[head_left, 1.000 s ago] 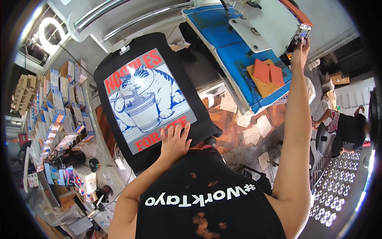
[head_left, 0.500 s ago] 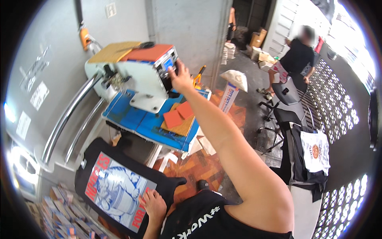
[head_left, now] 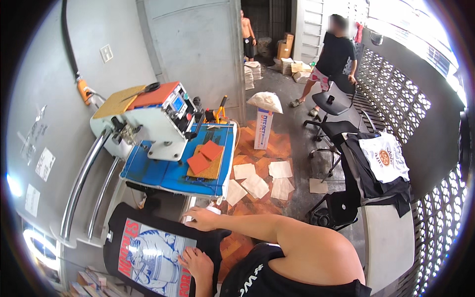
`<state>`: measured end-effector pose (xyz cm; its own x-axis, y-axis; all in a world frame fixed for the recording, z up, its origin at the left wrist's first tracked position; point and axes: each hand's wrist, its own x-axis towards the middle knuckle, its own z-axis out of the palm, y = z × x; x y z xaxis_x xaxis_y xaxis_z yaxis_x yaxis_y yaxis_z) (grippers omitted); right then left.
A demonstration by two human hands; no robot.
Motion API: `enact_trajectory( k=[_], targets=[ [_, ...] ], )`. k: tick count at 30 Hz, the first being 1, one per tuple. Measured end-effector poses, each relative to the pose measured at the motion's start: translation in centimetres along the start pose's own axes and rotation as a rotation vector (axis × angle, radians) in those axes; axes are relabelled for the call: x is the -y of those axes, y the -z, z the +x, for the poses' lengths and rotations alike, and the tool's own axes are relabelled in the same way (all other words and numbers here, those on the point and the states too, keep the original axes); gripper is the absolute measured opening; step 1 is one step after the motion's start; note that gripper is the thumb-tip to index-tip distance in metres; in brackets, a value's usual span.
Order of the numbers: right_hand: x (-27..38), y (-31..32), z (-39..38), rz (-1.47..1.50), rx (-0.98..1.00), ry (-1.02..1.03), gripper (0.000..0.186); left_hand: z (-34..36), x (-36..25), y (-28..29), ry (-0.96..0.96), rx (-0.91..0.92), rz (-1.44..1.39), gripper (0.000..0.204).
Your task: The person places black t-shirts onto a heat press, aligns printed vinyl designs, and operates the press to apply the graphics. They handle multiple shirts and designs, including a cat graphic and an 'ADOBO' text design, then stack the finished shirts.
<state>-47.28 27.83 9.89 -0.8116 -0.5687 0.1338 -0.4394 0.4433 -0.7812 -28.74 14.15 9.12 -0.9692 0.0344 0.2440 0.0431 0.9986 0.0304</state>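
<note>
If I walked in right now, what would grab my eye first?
Probably the black T-shirt with its bold red and blue cat print, spread at lower left under both hands: the left hand on the print, the right hand at its upper edge. Just behind stands the heat press over its blue platen.

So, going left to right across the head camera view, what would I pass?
Heat press → orange pads on the blue table → loose paper sheets on the floor → black office chair → white printed shirt.
</note>
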Motion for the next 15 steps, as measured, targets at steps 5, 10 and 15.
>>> enact_trajectory(
  k=[5, 10, 15],
  targets=[
    [-2.1, -4.9, -2.9, -0.149, 0.305, -0.214, 0.069, -1.9, 1.6, 0.8, 0.084, 0.061, -0.104, 0.058],
    [-2.9, -6.6, -3.7, 0.086, 0.16, -0.349, 0.08, -3.2, 2.4, -1.2, 0.099, 0.032, -0.07, 0.062],
    [-6.9, -6.4, -3.4, 0.029, 0.252, -0.45, 0.081, -5.7, 6.0, 3.1, 0.391, -0.073, -0.334, 0.068]
  ],
)
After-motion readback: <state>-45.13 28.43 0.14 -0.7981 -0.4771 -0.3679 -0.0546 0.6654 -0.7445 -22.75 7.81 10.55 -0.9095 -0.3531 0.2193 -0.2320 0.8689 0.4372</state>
